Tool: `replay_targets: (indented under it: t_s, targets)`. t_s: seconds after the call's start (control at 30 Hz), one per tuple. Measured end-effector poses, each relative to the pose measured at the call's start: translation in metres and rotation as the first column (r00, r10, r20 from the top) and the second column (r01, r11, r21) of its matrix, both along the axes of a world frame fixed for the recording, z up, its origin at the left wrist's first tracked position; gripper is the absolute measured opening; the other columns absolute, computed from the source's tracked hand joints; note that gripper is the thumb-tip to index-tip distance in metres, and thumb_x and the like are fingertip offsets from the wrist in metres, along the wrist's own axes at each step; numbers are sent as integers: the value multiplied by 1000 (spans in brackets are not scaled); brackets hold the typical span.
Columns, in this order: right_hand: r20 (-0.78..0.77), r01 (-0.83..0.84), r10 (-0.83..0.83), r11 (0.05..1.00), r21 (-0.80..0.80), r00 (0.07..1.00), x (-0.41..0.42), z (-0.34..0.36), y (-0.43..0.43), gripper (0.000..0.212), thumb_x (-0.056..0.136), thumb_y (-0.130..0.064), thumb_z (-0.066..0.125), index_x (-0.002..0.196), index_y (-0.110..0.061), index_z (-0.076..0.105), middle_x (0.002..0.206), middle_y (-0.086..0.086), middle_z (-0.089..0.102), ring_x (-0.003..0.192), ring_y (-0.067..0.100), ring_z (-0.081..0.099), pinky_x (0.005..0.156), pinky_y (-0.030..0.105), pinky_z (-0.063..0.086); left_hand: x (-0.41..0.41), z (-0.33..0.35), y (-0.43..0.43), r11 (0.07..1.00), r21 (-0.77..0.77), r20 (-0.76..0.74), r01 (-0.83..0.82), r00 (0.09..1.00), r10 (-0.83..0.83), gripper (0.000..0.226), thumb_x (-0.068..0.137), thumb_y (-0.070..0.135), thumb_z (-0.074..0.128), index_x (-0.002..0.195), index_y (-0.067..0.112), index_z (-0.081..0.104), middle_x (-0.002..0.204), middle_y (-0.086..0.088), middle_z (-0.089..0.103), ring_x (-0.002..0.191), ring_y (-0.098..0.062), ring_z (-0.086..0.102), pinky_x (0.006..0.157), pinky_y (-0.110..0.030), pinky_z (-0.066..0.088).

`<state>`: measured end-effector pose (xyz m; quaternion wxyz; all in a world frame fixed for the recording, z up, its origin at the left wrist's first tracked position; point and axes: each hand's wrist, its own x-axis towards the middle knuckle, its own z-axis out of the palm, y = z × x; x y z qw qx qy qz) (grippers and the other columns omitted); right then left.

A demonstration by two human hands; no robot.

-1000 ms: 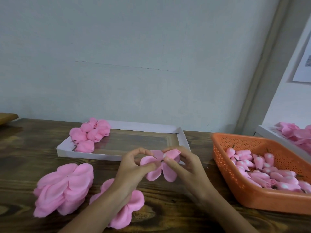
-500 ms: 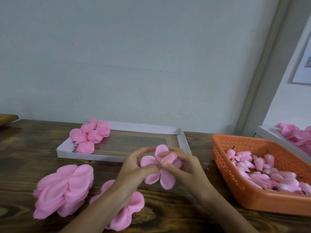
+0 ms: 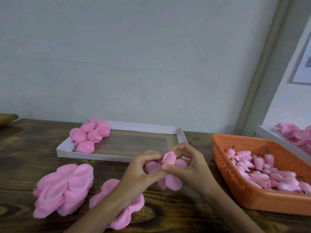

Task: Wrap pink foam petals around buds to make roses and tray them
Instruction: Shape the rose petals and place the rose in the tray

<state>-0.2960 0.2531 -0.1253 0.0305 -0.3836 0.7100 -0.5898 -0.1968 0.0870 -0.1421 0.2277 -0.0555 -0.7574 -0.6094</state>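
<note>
Above the dark wooden table (image 3: 33, 148), just before the near right corner of the shallow white cardboard tray (image 3: 117, 158), the left hand (image 3: 139, 172) and right hand (image 3: 191, 163) clamp their fingers on a pink foam petal blank (image 3: 173, 182) wrapped round a pale pink bud (image 3: 170, 158). Each loose petal is best folded up snugly, overlapping its neighbour, with the base pinched tight. How many petals are up is hard to tell.

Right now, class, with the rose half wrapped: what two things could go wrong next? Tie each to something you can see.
1. The left hand and right hand pinch the bud with only part of the foam petal piece folded up; a slip could let it spring open.
2. The left forearm crosses over a petal stack, which might get crushed or dragged.
</note>
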Motion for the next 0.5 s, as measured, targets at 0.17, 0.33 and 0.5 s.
replay_targets:
  t_s: [0.17,0.33,0.5]
  targets:
    - [7,-22,22,1000,16,1000,3,1,-2,57,61,-52,90,99,-15,69,96,-1,75,88,15,73,76,24,59,2,0,3,999,19,0,41,999,-41,29,95,23,77,124,21,77,116,-2,79,113,-27,73,95,-54,60]
    - [39,-16,17,999,-40,999,8,5,-2,48,69,-35,95,104,-12,72,98,2,77,91,20,75,76,32,62,-1,-3,1,999,53,-13,-1,1000,2,38,88,34,83,124,21,76,113,-1,80,111,-25,74,94,-54,60]
    - [242,38,-1,988,-148,970,9,5,-3,52,71,-19,95,115,-18,67,100,5,78,92,23,78,73,34,64,-3,-2,-6,982,148,-62,-117,990,128,38,69,51,83,105,41,78,103,3,81,103,-20,76,82,-31,62]
